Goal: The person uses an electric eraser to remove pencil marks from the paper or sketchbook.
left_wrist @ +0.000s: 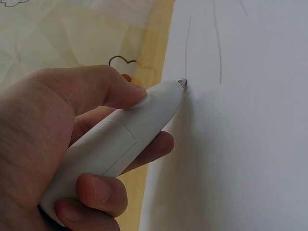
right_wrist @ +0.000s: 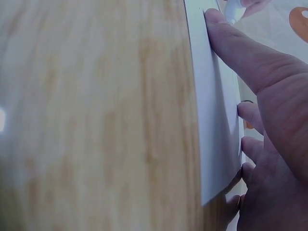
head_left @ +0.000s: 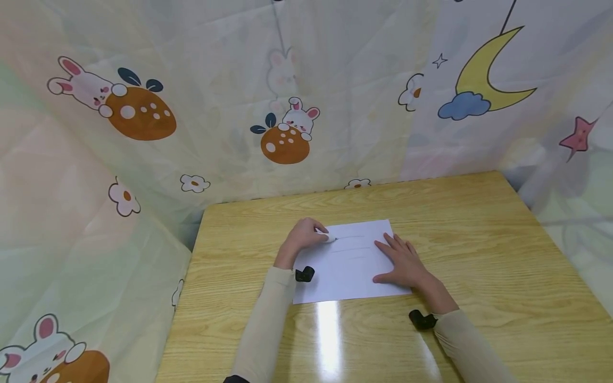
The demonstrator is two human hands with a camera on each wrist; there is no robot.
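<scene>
A sheet of white paper (head_left: 345,282) lies on the wooden table, with a few thin grey lines (left_wrist: 220,53) across it. My left hand (head_left: 306,234) grips a thick white pen-shaped tool (left_wrist: 113,134), thumb on top and fingers curled beneath. The metal tip (left_wrist: 182,82) of this tool meets the paper at the end of one line; its rear end is hidden in the palm. Spread over the paper's right side, my right hand (head_left: 402,264) rests with straight fingers. Its thumb (right_wrist: 231,41) lies near the paper's front edge.
The wooden table (head_left: 479,255) extends around the paper. Behind and to the left hangs a patterned cloth (head_left: 215,106) with rabbits and flowers, meeting the table's back edge. Small black devices (head_left: 421,320) sit by both wrists.
</scene>
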